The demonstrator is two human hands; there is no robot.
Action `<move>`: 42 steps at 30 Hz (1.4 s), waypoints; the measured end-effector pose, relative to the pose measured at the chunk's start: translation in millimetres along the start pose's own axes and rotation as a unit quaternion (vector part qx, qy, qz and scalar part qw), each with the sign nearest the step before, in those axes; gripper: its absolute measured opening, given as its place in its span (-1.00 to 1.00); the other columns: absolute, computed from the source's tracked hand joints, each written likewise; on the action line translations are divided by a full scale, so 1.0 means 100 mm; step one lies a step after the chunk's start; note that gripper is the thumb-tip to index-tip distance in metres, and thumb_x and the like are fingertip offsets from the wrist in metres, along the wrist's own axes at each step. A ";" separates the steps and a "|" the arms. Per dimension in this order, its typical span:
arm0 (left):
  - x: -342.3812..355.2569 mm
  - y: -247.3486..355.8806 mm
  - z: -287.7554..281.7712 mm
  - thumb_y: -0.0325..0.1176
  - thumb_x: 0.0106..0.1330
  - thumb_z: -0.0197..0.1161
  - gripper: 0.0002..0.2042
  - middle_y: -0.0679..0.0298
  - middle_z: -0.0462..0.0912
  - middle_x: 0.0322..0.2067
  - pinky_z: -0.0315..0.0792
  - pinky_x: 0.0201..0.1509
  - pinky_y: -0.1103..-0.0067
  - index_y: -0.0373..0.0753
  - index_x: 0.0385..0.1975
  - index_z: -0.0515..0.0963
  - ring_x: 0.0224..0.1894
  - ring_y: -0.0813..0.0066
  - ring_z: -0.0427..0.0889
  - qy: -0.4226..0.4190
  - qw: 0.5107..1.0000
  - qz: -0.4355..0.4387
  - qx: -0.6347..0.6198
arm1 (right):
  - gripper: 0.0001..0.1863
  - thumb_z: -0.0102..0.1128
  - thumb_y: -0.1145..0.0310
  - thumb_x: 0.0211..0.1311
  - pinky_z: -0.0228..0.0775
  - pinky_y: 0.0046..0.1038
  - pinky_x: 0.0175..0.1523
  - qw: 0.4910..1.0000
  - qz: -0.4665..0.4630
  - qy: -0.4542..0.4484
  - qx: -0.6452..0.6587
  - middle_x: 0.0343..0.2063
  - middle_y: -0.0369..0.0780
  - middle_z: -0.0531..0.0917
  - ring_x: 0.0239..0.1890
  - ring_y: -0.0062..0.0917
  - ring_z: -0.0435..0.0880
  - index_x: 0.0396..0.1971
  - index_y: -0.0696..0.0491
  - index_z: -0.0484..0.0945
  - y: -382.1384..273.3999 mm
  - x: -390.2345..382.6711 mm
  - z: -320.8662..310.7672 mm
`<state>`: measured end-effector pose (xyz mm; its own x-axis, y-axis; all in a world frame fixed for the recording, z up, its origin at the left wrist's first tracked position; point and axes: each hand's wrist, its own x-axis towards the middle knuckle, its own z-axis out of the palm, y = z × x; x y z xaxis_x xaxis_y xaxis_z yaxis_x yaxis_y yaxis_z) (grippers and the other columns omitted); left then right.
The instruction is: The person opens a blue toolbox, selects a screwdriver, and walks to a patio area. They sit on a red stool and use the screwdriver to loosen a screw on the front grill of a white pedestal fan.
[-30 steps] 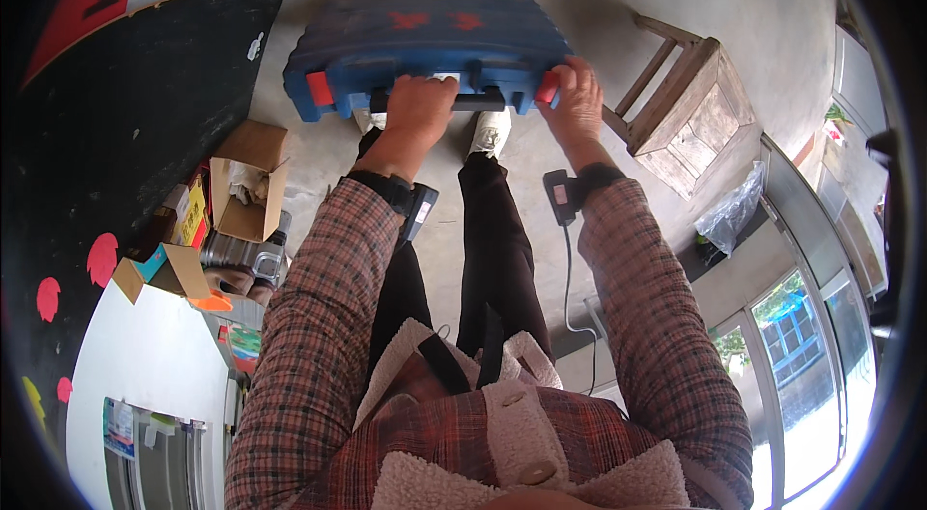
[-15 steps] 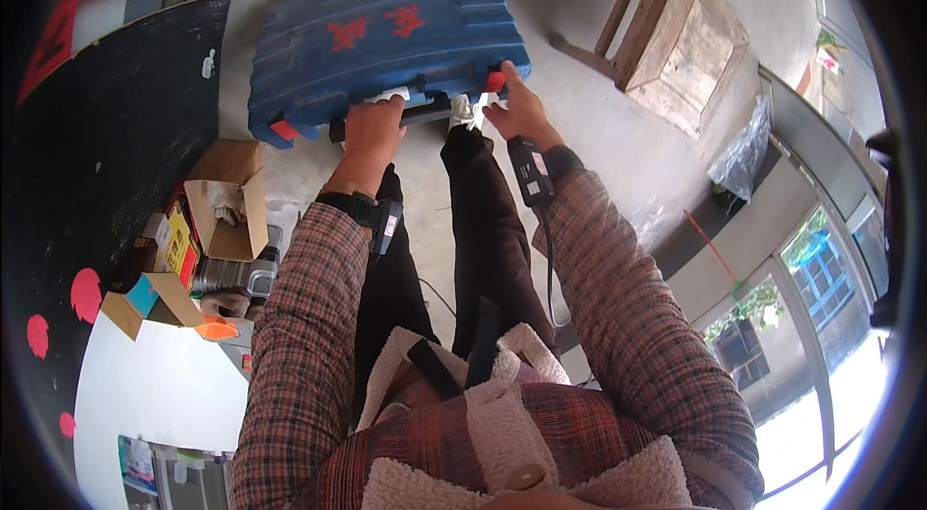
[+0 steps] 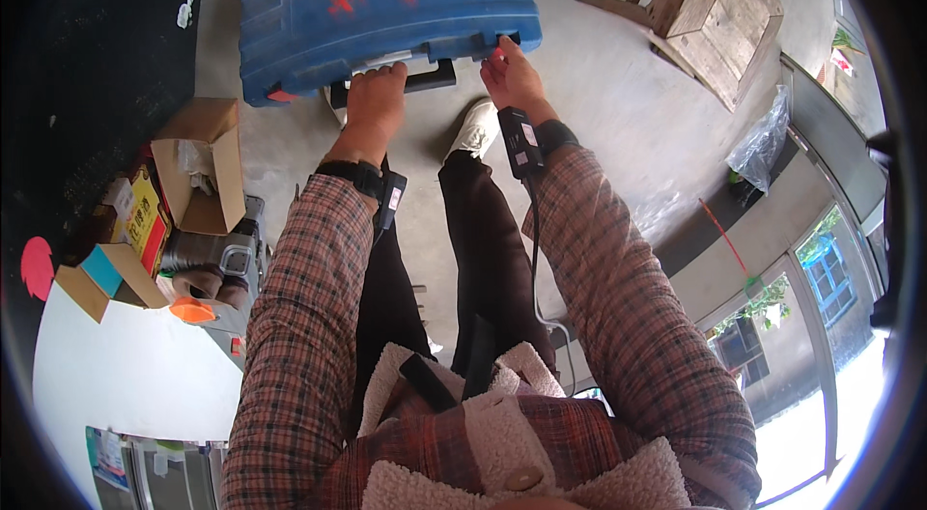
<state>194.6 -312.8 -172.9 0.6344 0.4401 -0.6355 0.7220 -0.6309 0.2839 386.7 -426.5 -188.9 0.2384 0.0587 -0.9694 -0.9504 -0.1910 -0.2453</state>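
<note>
A blue plastic case (image 3: 377, 8) with red painted lettering spans the top of the view, its black handle (image 3: 430, 77) toward me. My left hand (image 3: 377, 99) is closed at the case's near edge, gripping at the handle. My right hand (image 3: 517, 75) has its fingers closed on a red latch (image 3: 499, 56) at the right front corner, where a small dark recess shows. Another red latch (image 3: 280, 95) is at the left front corner. My white shoe (image 3: 475, 128) is just below the case.
A wooden stool (image 3: 724, 17) stands at the right, above a crumpled plastic bag (image 3: 758, 138). Open cardboard boxes (image 3: 217, 157) and a dark metallic object (image 3: 237, 249) lie at left beside a large black board (image 3: 116, 17). Glass doors (image 3: 811, 317) fill the lower right.
The case has moved left and up in the view, showing more of its top and of my shoe. My left hand stays on the handle area and my right hand on the corner latch.
</note>
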 end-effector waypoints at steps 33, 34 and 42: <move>0.29 -0.30 2.01 -0.45 0.24 0.05 -0.82 0.22 0.63 -0.24 0.42 0.04 0.35 -0.16 -0.18 0.48 -0.10 0.24 0.60 0.038 0.996 0.014 0.077 | -0.53 -0.04 0.55 0.29 0.41 -0.38 0.15 0.995 0.043 -0.011 -0.084 0.06 -0.08 0.50 0.08 -0.29 0.53 0.22 0.16 0.26 1.30 1.33 -1.23; 0.23 -0.33 2.02 -0.45 0.24 0.06 -0.79 0.21 0.63 -0.22 0.42 0.05 0.35 -0.17 -0.13 0.48 -0.09 0.22 0.59 0.098 0.994 0.030 0.043 | -0.52 0.02 0.51 0.31 0.44 -0.40 0.09 0.985 0.019 -0.001 -0.170 0.05 -0.09 0.51 0.05 -0.34 0.55 0.23 0.18 0.25 1.31 1.24 -1.25; -0.51 -0.94 2.17 -0.28 0.35 0.15 -0.71 0.11 0.57 -0.06 0.52 -0.05 0.47 -0.31 -0.04 0.46 -0.10 0.29 0.64 0.243 0.789 -0.259 -0.501 | -0.74 0.00 0.51 0.34 0.44 -0.44 0.02 0.987 0.077 -0.132 0.047 -0.07 -0.21 0.56 -0.04 -0.41 0.57 0.01 0.07 0.36 1.43 0.08 -0.72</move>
<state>34.6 -414.6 -322.5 0.0371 0.8202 -0.5708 0.6210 0.4286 0.6562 266.9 -523.9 -232.4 0.0420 0.2921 -0.9555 -0.9887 -0.1259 -0.0819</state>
